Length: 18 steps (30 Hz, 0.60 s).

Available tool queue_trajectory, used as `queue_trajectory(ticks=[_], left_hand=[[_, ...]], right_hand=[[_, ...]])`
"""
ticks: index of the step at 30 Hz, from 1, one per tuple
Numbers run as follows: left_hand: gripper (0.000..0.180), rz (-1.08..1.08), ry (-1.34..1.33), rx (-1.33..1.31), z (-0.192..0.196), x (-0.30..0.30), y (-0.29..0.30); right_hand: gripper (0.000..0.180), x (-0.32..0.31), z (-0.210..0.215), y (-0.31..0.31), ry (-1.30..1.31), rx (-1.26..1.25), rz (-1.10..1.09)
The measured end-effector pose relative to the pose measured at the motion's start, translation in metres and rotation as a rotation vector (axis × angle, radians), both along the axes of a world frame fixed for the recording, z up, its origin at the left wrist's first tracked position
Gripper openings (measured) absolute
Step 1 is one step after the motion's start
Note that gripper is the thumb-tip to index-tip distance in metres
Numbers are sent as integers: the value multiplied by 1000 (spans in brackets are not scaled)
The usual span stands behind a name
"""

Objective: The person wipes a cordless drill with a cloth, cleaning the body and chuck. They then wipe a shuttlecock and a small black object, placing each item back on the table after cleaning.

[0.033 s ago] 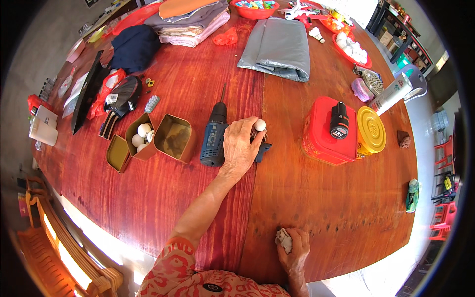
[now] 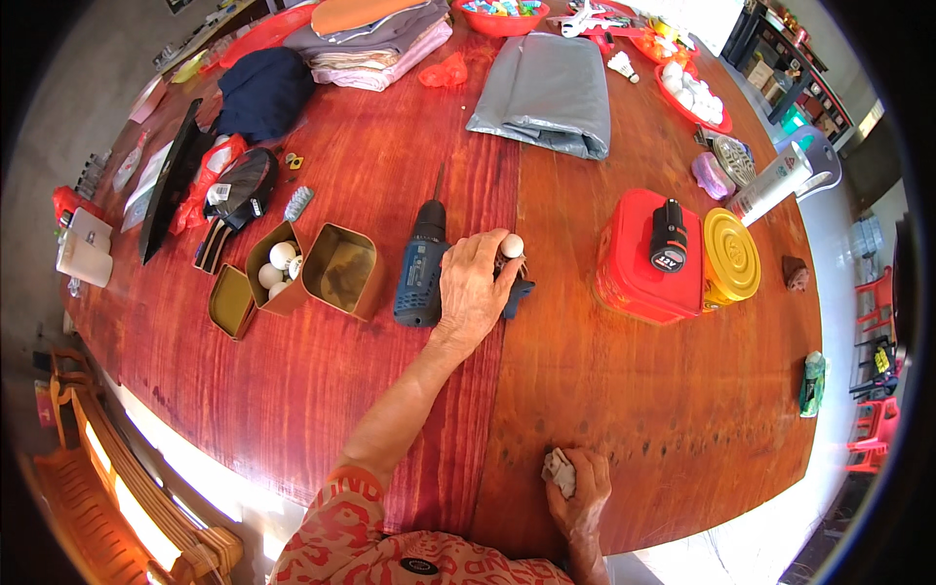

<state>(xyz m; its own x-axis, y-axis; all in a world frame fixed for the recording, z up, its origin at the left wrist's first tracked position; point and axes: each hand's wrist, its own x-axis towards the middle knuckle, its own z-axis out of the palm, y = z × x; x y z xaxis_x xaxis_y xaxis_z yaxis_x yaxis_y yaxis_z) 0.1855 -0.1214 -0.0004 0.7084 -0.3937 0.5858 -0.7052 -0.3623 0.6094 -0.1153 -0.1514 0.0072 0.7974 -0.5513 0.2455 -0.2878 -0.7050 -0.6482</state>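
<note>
Fingers (image 2: 492, 255) of the left hand (image 2: 473, 292) pinch a small white ball (image 2: 512, 245) at their tips, the palm lying over a blue cordless drill (image 2: 419, 273) on the wooden surface (image 2: 663, 390). The right hand (image 2: 580, 487), near the edge, has its fingers curled around a crumpled pale wad (image 2: 560, 472).

A large red-brown wooden table (image 2: 322, 409) fills the room. A wooden bench (image 2: 93, 468) stands near left, red chairs (image 2: 877, 429) right, shelves (image 2: 780, 58) far right; floor pale, sunlit.
</note>
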Motion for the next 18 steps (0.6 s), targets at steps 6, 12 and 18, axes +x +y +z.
queue_trajectory(ticks=[6,12,18], left_hand=[[34,-52,90,58,3,4,2],[47,-73,70,40,15,-1,6],[57,-78,-51,-26,41,-41,-17]], right_hand=[[39,-1,-1,0,-18,-11,-14],[43,-2,3,-5,-21,-42,0],[45,-9,3,-6,-10,-14,-8]])
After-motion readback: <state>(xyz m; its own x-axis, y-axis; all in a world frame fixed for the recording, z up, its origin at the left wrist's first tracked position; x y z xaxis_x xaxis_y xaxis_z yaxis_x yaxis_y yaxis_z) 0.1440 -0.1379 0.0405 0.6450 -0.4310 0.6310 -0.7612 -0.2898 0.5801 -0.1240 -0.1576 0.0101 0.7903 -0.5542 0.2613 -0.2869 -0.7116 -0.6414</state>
